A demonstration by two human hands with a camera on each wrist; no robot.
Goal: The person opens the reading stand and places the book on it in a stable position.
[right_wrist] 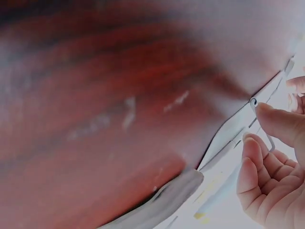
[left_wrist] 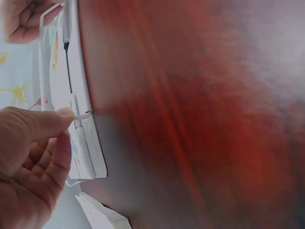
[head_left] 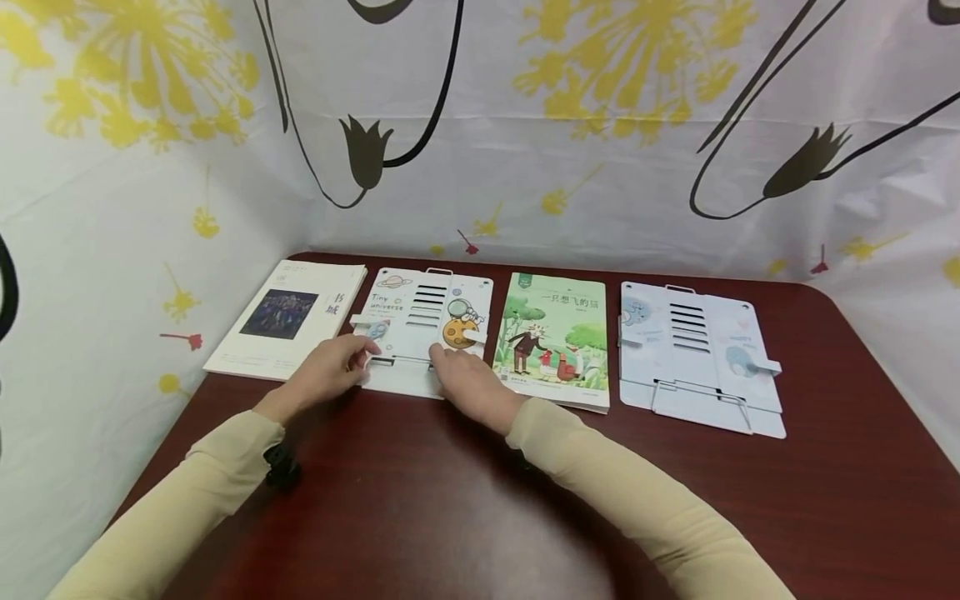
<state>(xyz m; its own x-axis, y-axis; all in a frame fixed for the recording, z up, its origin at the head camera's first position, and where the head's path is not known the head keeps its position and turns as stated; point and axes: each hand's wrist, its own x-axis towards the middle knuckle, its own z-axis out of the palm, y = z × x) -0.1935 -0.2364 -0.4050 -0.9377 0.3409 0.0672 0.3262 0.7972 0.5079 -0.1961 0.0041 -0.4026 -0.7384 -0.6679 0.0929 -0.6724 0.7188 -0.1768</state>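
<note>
A white book stand [head_left: 401, 379] with space drawings and "Tiny universe" lettering lies flat on the table. My left hand [head_left: 327, 368] is at its lower left, thumb and forefinger pinching the thin wire bracket [left_wrist: 84, 116] at the stand's front edge. At the lower right, my right hand [head_left: 476, 383] pinches the other side of the same bracket; in the right wrist view the wire's bent end [right_wrist: 253, 101] shows beside the thumb. The bracket is raised from the stand's face. Part of the stand's lower edge is hidden behind the right hand.
Left of the stand lies a white book [head_left: 300, 279] with a dark picture. To the right are a green picture book [head_left: 555, 333] and a second white book stand [head_left: 652, 358] with its wire bracket folded out. A printed cloth [head_left: 480, 167] hangs behind the dark red table [head_left: 420, 500].
</note>
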